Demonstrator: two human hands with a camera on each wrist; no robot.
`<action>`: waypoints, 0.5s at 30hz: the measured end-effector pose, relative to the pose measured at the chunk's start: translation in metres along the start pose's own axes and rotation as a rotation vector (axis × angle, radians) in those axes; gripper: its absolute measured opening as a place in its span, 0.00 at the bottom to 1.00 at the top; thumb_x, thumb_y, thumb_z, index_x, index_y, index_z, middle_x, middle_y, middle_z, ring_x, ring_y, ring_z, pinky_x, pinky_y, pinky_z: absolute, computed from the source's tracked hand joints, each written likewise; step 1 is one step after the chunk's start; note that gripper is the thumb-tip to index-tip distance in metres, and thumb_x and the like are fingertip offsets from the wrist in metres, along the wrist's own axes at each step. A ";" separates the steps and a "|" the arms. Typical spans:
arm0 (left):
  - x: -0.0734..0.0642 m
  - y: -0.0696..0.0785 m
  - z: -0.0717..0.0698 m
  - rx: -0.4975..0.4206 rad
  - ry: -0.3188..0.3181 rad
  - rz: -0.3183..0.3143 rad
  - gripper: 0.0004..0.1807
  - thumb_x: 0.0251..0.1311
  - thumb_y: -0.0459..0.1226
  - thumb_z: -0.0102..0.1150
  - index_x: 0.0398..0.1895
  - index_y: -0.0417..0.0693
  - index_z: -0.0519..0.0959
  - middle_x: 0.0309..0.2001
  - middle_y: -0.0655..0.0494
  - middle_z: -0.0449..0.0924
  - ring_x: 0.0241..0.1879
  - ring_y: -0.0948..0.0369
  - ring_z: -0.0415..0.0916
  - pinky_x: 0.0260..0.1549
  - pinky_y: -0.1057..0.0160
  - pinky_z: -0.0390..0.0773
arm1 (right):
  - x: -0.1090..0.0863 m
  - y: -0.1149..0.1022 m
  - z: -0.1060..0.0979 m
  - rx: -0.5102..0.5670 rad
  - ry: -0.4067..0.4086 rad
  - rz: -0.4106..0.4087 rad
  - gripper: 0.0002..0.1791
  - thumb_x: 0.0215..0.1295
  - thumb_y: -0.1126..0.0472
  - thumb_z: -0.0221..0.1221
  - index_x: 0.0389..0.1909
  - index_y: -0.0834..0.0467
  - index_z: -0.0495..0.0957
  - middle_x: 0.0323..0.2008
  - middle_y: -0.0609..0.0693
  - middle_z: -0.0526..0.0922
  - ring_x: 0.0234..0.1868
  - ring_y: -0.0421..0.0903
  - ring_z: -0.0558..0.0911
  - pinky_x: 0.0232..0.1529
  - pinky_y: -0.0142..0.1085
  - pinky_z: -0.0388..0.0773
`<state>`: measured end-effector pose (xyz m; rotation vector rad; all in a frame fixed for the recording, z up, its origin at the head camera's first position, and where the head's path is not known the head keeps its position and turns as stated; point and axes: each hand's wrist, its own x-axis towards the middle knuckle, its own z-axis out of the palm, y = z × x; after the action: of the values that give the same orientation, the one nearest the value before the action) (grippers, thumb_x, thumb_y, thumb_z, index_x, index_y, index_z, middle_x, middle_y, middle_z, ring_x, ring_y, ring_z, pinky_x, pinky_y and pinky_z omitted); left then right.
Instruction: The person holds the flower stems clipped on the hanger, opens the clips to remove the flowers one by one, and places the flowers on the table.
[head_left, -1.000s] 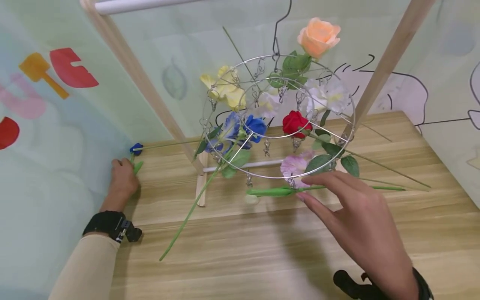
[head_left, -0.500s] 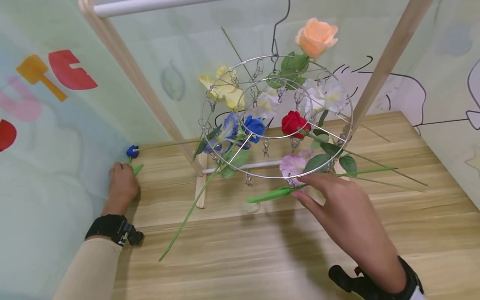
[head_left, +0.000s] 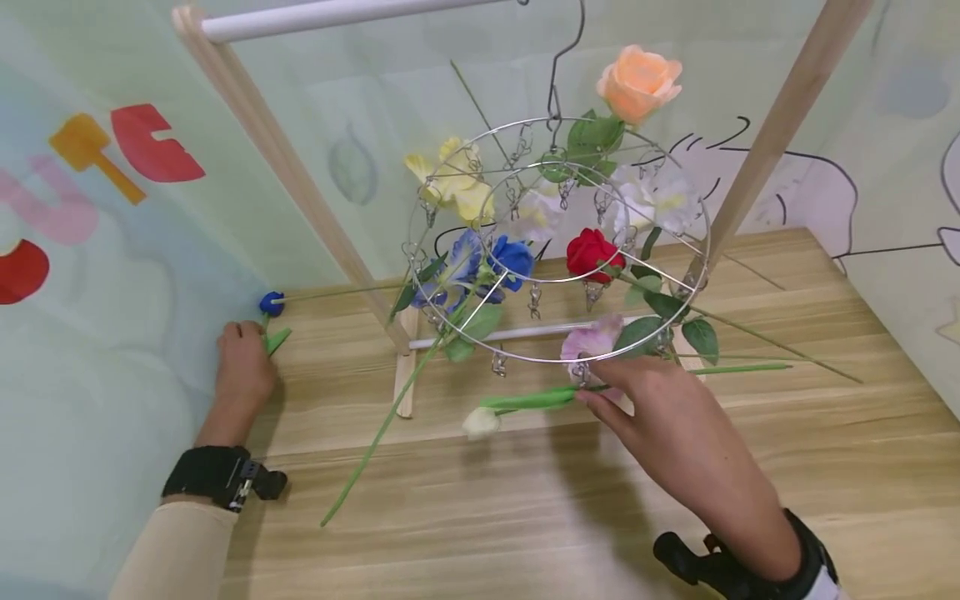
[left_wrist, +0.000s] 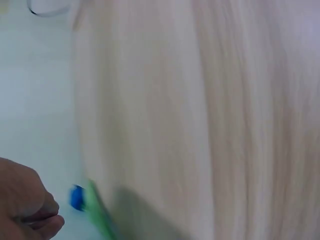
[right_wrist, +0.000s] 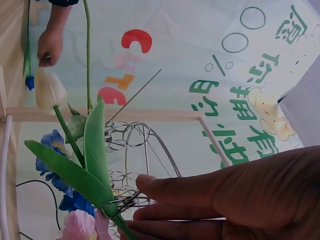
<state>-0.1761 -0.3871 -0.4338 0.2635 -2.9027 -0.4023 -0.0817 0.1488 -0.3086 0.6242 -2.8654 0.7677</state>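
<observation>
Right of centre, I have my right hand [head_left: 675, 425] pinching the clip [right_wrist: 127, 200] on the tulip [head_left: 525, 402], several flowers [head_left: 592, 254] hung, one blue flower [head_left: 272, 304] seemingly left near my empty, loosely curled left hand [head_left: 243, 360].

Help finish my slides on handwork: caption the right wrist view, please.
Right hand pinching a wire clip at the leaves of a white tulip, with blue flowers beyond.

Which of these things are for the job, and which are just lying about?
Likely for the job:
- right hand
- white tulip
- clip
- ring rack
- wooden stand
- perhaps the blue flower near the left hand

Just around, it seems:
- wall letters
- wrist straps
</observation>
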 end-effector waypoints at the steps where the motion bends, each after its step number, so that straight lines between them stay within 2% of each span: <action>1: -0.005 0.005 -0.003 -0.028 0.038 0.019 0.23 0.59 0.16 0.43 0.60 0.16 0.65 0.55 0.18 0.62 0.56 0.25 0.62 0.54 0.30 0.71 | 0.000 0.000 0.000 0.002 -0.002 -0.007 0.04 0.68 0.56 0.72 0.40 0.50 0.89 0.34 0.43 0.89 0.35 0.42 0.84 0.37 0.42 0.80; 4: -0.022 0.025 -0.007 -0.110 0.166 0.103 0.19 0.64 0.16 0.42 0.58 0.19 0.69 0.54 0.18 0.66 0.55 0.25 0.66 0.54 0.30 0.71 | 0.002 0.001 0.000 0.017 -0.009 -0.014 0.06 0.69 0.54 0.72 0.41 0.50 0.89 0.34 0.42 0.90 0.34 0.41 0.83 0.37 0.41 0.80; 6: -0.034 0.038 -0.007 -0.156 0.221 0.165 0.16 0.67 0.16 0.42 0.57 0.19 0.70 0.52 0.18 0.68 0.53 0.25 0.67 0.52 0.30 0.71 | 0.003 0.002 0.001 0.030 -0.019 -0.017 0.06 0.70 0.53 0.71 0.42 0.51 0.89 0.34 0.42 0.90 0.32 0.39 0.82 0.36 0.40 0.79; 9: -0.051 0.057 -0.007 -0.205 0.226 0.211 0.14 0.70 0.16 0.44 0.57 0.19 0.71 0.52 0.19 0.68 0.53 0.25 0.68 0.51 0.30 0.71 | 0.004 0.003 0.002 0.044 -0.025 -0.026 0.07 0.71 0.53 0.70 0.42 0.51 0.89 0.35 0.42 0.91 0.32 0.37 0.82 0.35 0.38 0.79; 12: -0.065 0.073 -0.007 -0.235 0.199 0.224 0.14 0.73 0.17 0.44 0.58 0.21 0.71 0.54 0.21 0.68 0.54 0.27 0.68 0.50 0.32 0.71 | 0.003 0.005 0.002 0.049 -0.019 -0.036 0.07 0.71 0.53 0.70 0.40 0.51 0.89 0.33 0.42 0.90 0.30 0.36 0.81 0.34 0.36 0.78; 15: -0.074 0.087 -0.007 -0.244 0.205 0.242 0.14 0.73 0.18 0.47 0.59 0.23 0.72 0.55 0.23 0.70 0.55 0.30 0.70 0.49 0.33 0.73 | 0.003 0.005 0.001 0.051 -0.017 -0.040 0.06 0.71 0.53 0.69 0.40 0.51 0.89 0.33 0.42 0.90 0.30 0.35 0.80 0.33 0.36 0.78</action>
<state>-0.1155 -0.2916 -0.4148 -0.0794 -2.6105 -0.6377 -0.0864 0.1515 -0.3112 0.6952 -2.8476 0.8365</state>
